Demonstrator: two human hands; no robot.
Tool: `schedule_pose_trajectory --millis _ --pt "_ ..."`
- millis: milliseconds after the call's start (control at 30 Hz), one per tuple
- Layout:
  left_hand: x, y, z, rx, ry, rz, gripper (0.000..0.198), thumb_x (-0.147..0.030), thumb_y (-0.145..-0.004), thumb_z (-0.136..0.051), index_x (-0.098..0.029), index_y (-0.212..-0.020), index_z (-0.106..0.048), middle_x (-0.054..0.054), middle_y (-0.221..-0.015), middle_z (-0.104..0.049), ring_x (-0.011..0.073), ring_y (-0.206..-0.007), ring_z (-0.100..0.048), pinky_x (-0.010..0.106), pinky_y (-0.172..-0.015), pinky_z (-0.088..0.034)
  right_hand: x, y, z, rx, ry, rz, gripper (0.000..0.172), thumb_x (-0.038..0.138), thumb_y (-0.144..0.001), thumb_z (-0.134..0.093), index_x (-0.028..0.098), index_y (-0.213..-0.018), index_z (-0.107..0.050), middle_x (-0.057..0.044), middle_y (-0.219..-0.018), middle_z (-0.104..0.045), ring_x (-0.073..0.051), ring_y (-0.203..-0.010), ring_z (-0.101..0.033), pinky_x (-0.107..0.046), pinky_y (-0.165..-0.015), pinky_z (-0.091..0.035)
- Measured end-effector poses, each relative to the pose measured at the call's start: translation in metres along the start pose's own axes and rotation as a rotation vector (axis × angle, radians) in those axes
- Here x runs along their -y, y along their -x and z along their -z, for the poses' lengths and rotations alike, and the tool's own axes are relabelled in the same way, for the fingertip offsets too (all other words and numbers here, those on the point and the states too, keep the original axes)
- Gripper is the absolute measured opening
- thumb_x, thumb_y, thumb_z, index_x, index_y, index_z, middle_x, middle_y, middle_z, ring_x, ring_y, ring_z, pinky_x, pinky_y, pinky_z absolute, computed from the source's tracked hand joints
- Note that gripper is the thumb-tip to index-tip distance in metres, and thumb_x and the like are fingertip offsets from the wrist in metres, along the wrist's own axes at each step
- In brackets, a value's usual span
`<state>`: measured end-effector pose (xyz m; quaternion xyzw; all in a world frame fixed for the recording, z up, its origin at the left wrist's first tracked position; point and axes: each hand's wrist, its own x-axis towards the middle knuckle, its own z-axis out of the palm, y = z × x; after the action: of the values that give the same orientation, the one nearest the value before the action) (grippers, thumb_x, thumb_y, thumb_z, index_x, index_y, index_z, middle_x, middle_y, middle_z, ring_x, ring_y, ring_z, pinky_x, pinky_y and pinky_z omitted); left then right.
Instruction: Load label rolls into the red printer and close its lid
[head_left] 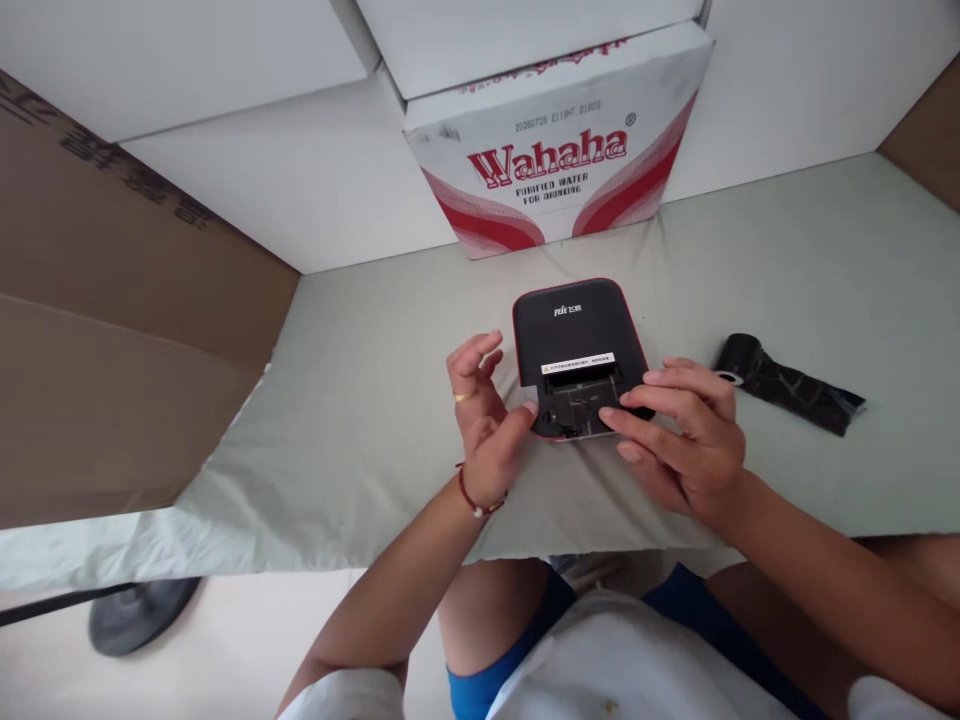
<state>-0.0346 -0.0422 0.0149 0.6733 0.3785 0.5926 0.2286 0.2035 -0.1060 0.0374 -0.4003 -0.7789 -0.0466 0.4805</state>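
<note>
A black receipt printer (pixel 577 325) with a red edge and a white warning strip lies on the cloth near the middle. Shiny clear film or tape seems to cover its lower part, below a dark slot. At its lower left corner, the thumb of my left hand (pixel 484 425) touches a small greyish translucent piece; the other fingers curve up, apart from the printer. My right hand (pixel 690 430) rests its fingertips on the printer's lower right part, fingers extended. To the right of that hand lies a black plastic roll (pixel 742 355), its loose end stretched out.
A Wahaha water carton (pixel 559 185) stands behind the printer, against white boxes (pixel 315 190). Brown cardboard (pixel 112 330) walls the left side. The pale green cloth (pixel 360 430) ends at the table's front edge. A round black base (pixel 142 615) stands on the floor.
</note>
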Motion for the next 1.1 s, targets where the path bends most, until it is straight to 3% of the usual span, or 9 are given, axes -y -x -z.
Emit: schedule_pose_trajectory --millis 100,200,367,500,633,733,833,967,1100 --pt "0.014 -0.002 0.003 0.102 0.133 0.177 0.070 -0.059 -0.096 -0.063 -0.044 -0.160 -0.041 0.005 -0.167 -0.047 0.0304 -0.161 -0.046 0.048 -0.122 -0.050 -0.001 0.000 -0.002 0.009 -0.003 -0.021 0.049 0.025 -0.096 -0.071 0.047 -0.140 -0.076 -0.003 -0.111 -0.080 -0.031 -0.121 -0.066 -0.058 -0.110 -0.059" --pt "0.022 -0.004 0.004 0.184 0.201 0.259 0.074 -0.058 -0.096 -0.061 -0.044 -0.165 -0.037 0.003 -0.175 -0.043 0.0291 -0.167 -0.041 0.048 -0.129 -0.046 -0.001 -0.001 -0.002 0.020 -0.005 -0.025 0.047 0.024 -0.096 -0.071 0.047 -0.137 -0.077 -0.002 -0.111 -0.081 -0.030 -0.120 -0.066 -0.056 -0.109 -0.059" --pt "0.028 -0.006 0.001 0.209 0.247 0.286 0.081 -0.050 -0.095 -0.065 -0.046 -0.168 -0.032 0.001 -0.180 -0.040 0.0275 -0.170 -0.039 0.048 -0.133 -0.045 0.000 0.003 -0.001 -0.006 0.090 0.016 0.042 0.026 -0.095 -0.073 0.044 -0.133 -0.077 -0.001 -0.110 -0.083 -0.029 -0.115 -0.066 -0.056 -0.111 -0.056" --pt "0.030 -0.007 -0.004 0.200 0.289 0.306 0.088 -0.045 -0.092 -0.071 -0.047 -0.169 -0.028 0.004 -0.178 -0.044 0.0270 -0.166 -0.045 0.049 -0.133 -0.047 -0.001 0.007 0.002 0.031 0.217 0.023 0.036 0.033 -0.095 -0.075 0.050 -0.127 -0.078 0.005 -0.112 -0.085 -0.028 -0.103 -0.068 -0.053 -0.099 -0.056" --pt "0.033 -0.005 -0.005 0.236 0.230 0.274 0.090 -0.053 -0.098 -0.067 -0.048 -0.172 -0.015 0.002 -0.184 -0.032 0.0241 -0.169 -0.040 0.044 -0.132 -0.048 -0.001 0.003 0.004 0.048 0.213 0.079 0.027 0.035 -0.097 -0.075 0.045 -0.122 -0.080 0.005 -0.111 -0.085 -0.027 -0.098 -0.068 -0.049 -0.093 -0.056" --pt "0.036 -0.004 -0.006 0.212 0.256 0.249 0.086 -0.054 -0.097 -0.070 -0.050 -0.169 -0.022 0.002 -0.184 -0.030 0.0255 -0.171 -0.036 0.047 -0.133 -0.047 0.001 -0.003 0.004 0.059 0.171 0.117 0.026 0.029 -0.097 -0.075 0.039 -0.120 -0.081 0.001 -0.108 -0.085 -0.026 -0.098 -0.070 -0.047 -0.091 -0.059" --pt "0.034 -0.002 -0.009 0.176 0.393 0.308 0.087 -0.056 -0.091 -0.077 -0.050 -0.165 -0.031 -0.001 -0.183 -0.032 0.0272 -0.175 -0.026 0.051 -0.141 -0.035 0.003 -0.014 0.008 0.071 0.105 0.114 0.020 0.029 -0.101 -0.071 0.034 -0.118 -0.081 -0.001 -0.104 -0.085 -0.025 -0.098 -0.072 -0.045 -0.090 -0.061" --pt "0.026 0.000 -0.018 0.106 0.606 0.394 0.093 -0.063 -0.078 -0.087 -0.047 -0.160 -0.046 -0.004 -0.181 -0.034 0.0330 -0.178 -0.014 0.050 -0.146 -0.020 0.000 -0.050 0.022 0.189 -0.185 -0.069 0.022 0.033 -0.109 -0.059 0.028 -0.112 -0.080 -0.002 -0.093 -0.082 -0.022 -0.087 -0.074 -0.040 -0.084 -0.061" --pt "0.021 -0.002 -0.025 0.015 0.678 0.452 0.080 -0.066 -0.083 -0.084 -0.043 -0.153 -0.054 -0.001 -0.176 -0.043 0.0331 -0.174 -0.024 0.050 -0.144 -0.025 -0.012 -0.103 0.025 0.509 -0.159 -0.364 0.031 0.037 -0.112 -0.052 0.026 -0.110 -0.081 -0.001 -0.096 -0.083 -0.020 -0.084 -0.076 -0.033 -0.077 -0.056"
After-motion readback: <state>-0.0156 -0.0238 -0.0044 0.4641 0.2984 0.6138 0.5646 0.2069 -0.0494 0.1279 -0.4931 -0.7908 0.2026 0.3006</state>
